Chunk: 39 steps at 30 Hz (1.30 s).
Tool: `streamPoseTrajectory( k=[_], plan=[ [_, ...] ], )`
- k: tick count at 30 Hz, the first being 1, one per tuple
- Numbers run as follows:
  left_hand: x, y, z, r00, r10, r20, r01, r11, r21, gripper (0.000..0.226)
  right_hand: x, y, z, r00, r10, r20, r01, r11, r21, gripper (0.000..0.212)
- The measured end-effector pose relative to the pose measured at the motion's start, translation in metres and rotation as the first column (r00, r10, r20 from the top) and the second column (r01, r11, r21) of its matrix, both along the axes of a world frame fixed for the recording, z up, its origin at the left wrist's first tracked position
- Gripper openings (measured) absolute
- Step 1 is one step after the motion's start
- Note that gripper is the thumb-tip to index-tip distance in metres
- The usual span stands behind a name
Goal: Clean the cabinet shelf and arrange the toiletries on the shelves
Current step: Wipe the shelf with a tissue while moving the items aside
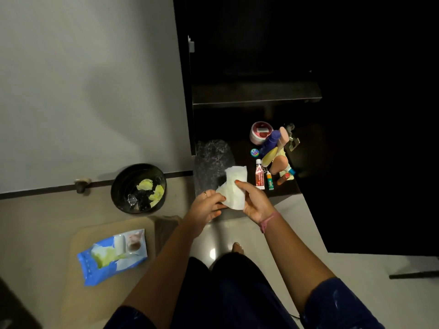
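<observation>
A white wet wipe is held between both hands just in front of the dark cabinet's bottom shelf. My left hand pinches its lower left edge; my right hand grips its right side. Toiletries crowd the right part of that shelf: a white jar with a red lid, a blue and yellow bottle, a small blue tin, a red and white tube and a small orange stick. A higher shelf is bare.
A black bin holding used yellowish wipes stands on the floor by the wall. A blue wipes pack lies open on a beige mat. The open cabinet door is on the right. My foot shows below.
</observation>
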State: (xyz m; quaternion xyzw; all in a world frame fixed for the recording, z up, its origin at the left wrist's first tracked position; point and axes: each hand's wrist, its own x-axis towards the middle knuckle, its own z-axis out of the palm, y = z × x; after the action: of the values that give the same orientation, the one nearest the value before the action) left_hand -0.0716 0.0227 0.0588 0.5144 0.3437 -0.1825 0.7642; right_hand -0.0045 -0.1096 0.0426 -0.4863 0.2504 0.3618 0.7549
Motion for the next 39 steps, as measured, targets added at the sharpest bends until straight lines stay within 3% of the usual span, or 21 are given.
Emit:
streamPoseTrajectory(
  k=[3,7,9,11,13,15,22,26,29,34,39],
  plan=[
    [-0.002,0.008,-0.019,1.0,-0.005,-0.025,0.007,0.996,0.088,0.013,0.007,0.0,-0.003,0.998,0.013,0.062,-0.006,0.994,-0.109,0.029],
    [0.013,0.024,-0.037,0.997,0.07,-0.023,-0.067,0.989,0.133,0.013,0.047,0.01,0.001,0.961,0.114,0.252,-0.015,0.93,-0.366,0.021],
    [0.021,0.032,-0.045,0.99,0.142,-0.014,-0.137,0.975,0.173,0.015,0.075,0.017,0.003,0.889,0.259,0.378,-0.004,0.83,-0.558,0.027],
    [0.025,0.037,-0.054,0.977,0.212,-0.001,-0.207,0.952,0.226,0.019,0.103,0.023,0.001,0.765,0.466,0.445,0.047,0.648,-0.76,0.033],
    [0.026,0.041,-0.064,0.955,0.297,0.0,-0.289,0.929,0.229,0.025,0.128,0.031,-0.005,0.639,0.626,0.447,0.127,0.487,-0.864,0.039],
    [0.025,0.045,-0.077,0.922,0.387,-0.021,-0.375,0.905,0.2,0.031,0.149,0.04,-0.019,0.549,0.705,0.448,0.161,0.436,-0.885,0.047],
    [0.007,0.048,-0.113,0.806,0.579,-0.124,-0.556,0.812,0.18,0.008,0.15,0.067,-0.1,0.46,0.882,0.106,-0.099,0.17,-0.98,0.057],
    [-0.002,0.042,-0.13,0.797,0.57,-0.201,-0.544,0.821,0.172,0.009,0.149,0.091,-0.119,0.358,0.919,0.168,-0.055,0.2,-0.978,0.056],
    [-0.002,0.036,-0.136,0.822,0.524,-0.223,-0.508,0.852,0.127,0.022,0.164,0.114,-0.122,0.245,0.953,0.18,-0.053,0.199,-0.979,0.053],
    [-0.002,0.022,-0.143,0.846,0.465,-0.262,-0.471,0.881,0.042,0.017,0.16,0.128,-0.128,0.025,0.989,0.147,-0.03,0.148,-0.989,0.056],
    [0.003,0.023,-0.143,0.813,0.479,-0.331,-0.53,0.844,-0.082,0.02,0.097,0.096,-0.134,-0.057,0.974,0.221,-0.047,0.218,-0.975,0.05]
  ],
)
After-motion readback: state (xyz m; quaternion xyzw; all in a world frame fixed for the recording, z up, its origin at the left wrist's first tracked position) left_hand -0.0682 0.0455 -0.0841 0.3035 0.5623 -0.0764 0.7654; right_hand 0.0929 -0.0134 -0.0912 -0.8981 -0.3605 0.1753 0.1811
